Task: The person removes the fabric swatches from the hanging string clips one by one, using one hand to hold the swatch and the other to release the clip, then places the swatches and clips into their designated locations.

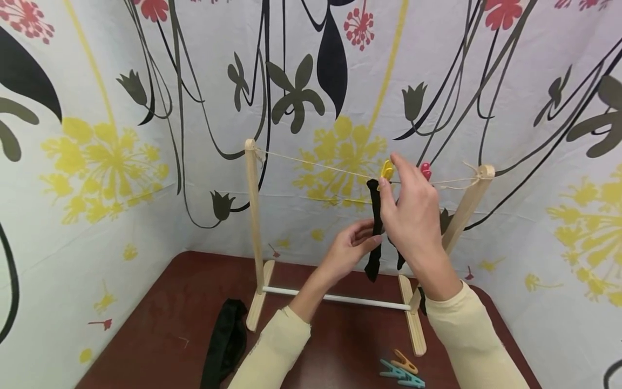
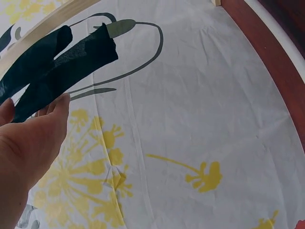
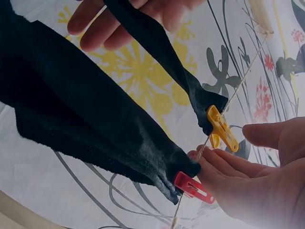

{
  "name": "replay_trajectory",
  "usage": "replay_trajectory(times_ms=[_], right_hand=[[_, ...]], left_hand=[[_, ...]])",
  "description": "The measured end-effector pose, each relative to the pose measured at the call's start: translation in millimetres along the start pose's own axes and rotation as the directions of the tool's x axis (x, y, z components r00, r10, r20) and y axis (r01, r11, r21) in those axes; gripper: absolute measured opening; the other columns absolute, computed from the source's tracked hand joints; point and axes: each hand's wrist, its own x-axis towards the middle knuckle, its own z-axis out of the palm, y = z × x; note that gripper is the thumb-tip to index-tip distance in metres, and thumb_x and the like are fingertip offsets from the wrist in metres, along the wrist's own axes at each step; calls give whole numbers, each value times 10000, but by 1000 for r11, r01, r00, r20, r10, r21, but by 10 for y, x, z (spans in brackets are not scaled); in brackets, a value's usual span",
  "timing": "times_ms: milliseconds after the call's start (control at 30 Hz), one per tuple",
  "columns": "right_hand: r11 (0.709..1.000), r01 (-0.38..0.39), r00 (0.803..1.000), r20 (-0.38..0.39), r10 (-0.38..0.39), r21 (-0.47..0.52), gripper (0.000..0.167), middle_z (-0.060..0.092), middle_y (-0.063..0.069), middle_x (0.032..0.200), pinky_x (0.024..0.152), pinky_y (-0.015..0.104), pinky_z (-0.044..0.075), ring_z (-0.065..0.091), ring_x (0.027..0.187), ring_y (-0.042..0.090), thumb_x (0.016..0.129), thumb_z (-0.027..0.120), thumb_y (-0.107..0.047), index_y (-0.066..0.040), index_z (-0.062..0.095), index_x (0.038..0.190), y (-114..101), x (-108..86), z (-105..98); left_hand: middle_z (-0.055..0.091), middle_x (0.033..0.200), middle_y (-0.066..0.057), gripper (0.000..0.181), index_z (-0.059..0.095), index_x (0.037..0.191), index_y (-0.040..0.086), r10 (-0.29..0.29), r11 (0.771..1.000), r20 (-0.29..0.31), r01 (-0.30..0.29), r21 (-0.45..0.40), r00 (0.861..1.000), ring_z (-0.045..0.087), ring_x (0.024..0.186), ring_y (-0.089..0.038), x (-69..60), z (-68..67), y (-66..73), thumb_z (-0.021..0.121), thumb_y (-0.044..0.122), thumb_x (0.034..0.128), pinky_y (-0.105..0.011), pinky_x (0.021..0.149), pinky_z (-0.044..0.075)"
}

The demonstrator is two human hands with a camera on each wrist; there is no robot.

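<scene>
A narrow black cloth (image 1: 376, 216) hangs from a string line (image 1: 316, 165), clipped at its top by a yellow clothespin (image 3: 222, 131). My right hand (image 1: 413, 213) is at this clothespin; in the right wrist view its thumb and fingers are spread apart, with a gap beside the clip. Lower down, my left hand (image 1: 347, 248) is at the cloth, its thumb in front and extended fingers behind. A wider black cloth (image 3: 95, 105) hangs from a red clothespin (image 3: 193, 187) farther right along the line, mostly hidden behind my right hand in the head view.
Wooden posts (image 1: 254, 216) on flat feet carry the line, joined low down by a white rod (image 1: 340, 300). On the dark red table (image 1: 155, 319) lie another black cloth (image 1: 225, 335) at left, plus an orange clothespin (image 1: 405, 362) and blue clothespins (image 1: 410, 381) at front right.
</scene>
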Motion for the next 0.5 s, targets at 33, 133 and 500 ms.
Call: replay_trajectory(times_ms=[33,133,500], right_hand=[[1000,1,1000,-1,-1,4,448,632,210,1481,1122,600,489,601,1375,411,1056,635,-120,-42,581,1494,0,2,1],[1000,2,1000,-6,-2,15,430,653,213,1450,1111,591,497,621,1347,406,1048,641,-95,-39,603,1472,6,6,4],[999,-1,998,-63,3,35,299,761,191,1204,972,509,573,722,1114,362,964,766,-68,-12,722,1255,-4,34,-4]], left_hand=[[662,1475,0,453,579,1499,249,4,1000,1,-4,-3,1000,610,1390,-153,-1,5,-7,671,304,1060,-364,1158,502],[705,1419,-29,411,613,1462,215,26,1000,7,-26,-17,1000,649,1338,-144,-9,17,-33,677,257,1058,-325,1127,518],[803,1144,-117,279,712,1262,97,20,999,2,-20,-44,1000,749,1074,-88,-101,26,-76,703,268,1041,-279,1011,551]])
